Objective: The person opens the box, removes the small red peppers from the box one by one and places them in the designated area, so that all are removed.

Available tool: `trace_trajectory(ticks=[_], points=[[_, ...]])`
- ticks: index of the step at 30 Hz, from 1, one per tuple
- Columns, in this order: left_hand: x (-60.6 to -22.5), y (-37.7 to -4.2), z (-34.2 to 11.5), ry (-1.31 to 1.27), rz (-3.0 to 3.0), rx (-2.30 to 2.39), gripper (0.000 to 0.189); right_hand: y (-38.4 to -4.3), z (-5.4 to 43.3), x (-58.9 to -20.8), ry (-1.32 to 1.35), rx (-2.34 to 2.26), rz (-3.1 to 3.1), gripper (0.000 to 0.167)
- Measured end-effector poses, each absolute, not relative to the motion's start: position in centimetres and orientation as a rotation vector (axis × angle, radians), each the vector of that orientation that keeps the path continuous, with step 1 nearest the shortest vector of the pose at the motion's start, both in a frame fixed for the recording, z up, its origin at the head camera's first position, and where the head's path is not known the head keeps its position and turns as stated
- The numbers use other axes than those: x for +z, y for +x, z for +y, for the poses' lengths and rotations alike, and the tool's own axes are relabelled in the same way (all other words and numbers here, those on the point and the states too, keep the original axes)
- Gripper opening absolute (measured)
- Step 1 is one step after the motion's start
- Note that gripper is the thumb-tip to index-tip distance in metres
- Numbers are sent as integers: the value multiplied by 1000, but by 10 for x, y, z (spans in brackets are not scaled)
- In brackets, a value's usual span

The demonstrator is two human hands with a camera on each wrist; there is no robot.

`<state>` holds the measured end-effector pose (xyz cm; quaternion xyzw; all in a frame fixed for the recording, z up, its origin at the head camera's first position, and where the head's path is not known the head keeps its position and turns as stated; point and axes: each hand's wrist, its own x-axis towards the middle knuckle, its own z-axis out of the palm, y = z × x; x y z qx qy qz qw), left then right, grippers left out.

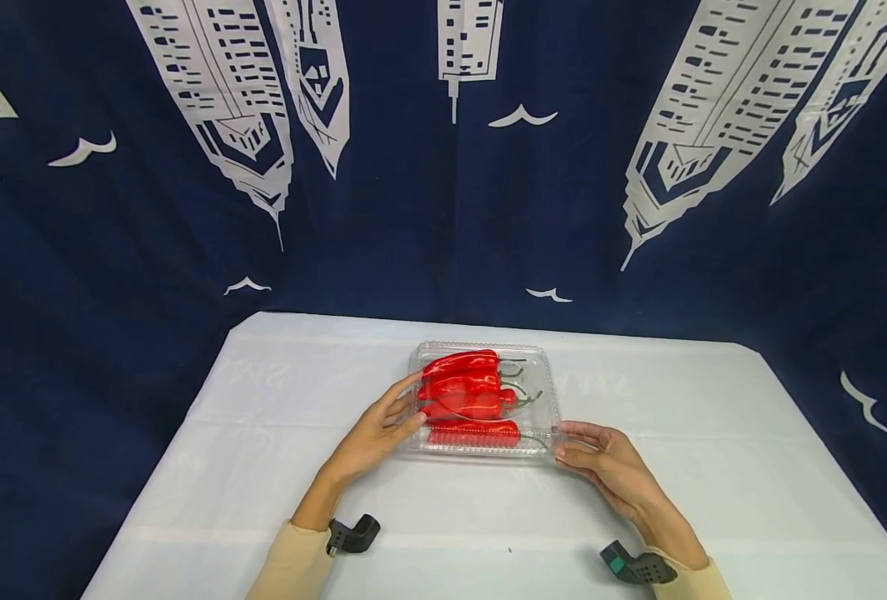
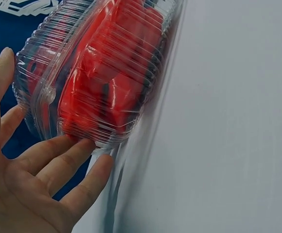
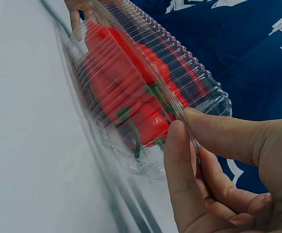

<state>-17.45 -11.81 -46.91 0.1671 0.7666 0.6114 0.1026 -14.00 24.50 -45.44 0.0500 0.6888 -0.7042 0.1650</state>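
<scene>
A clear plastic clamshell container [image 1: 541, 417] with several long red peppers [image 1: 462, 407] inside lies on the white table. Green stems [image 3: 131, 128] point toward its right end. My left hand [image 1: 374, 433] is at the container's left end; in the left wrist view, the spread, fairly straight fingers [image 2: 73, 160] touch the ribbed plastic, with the thumb beside its upper part. At the front right corner, my right hand [image 1: 601, 460] pinches the rim between thumb and fingers, as the right wrist view shows closely. Lid and base meet along that rim.
The white-covered table [image 1: 263, 475] stretches to both sides of the container. Behind it hangs a dark blue cloth [image 1: 413, 233] printed with white buildings and birds. Each wrist wears a black camera band [image 1: 353, 533]. A tiny dark speck [image 1: 509, 550] lies near the front.
</scene>
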Motion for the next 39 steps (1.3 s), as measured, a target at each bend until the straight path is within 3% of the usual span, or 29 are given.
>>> trace_trajectory(ticks=[27,39], points=[[-470,-174,-120,503,2260,1785,70,-130,232,-455,265,-1925,2223,60],[-472,-175,-118,519,2258,1806,69,-126,234,-468,161,-2031,2234,59]])
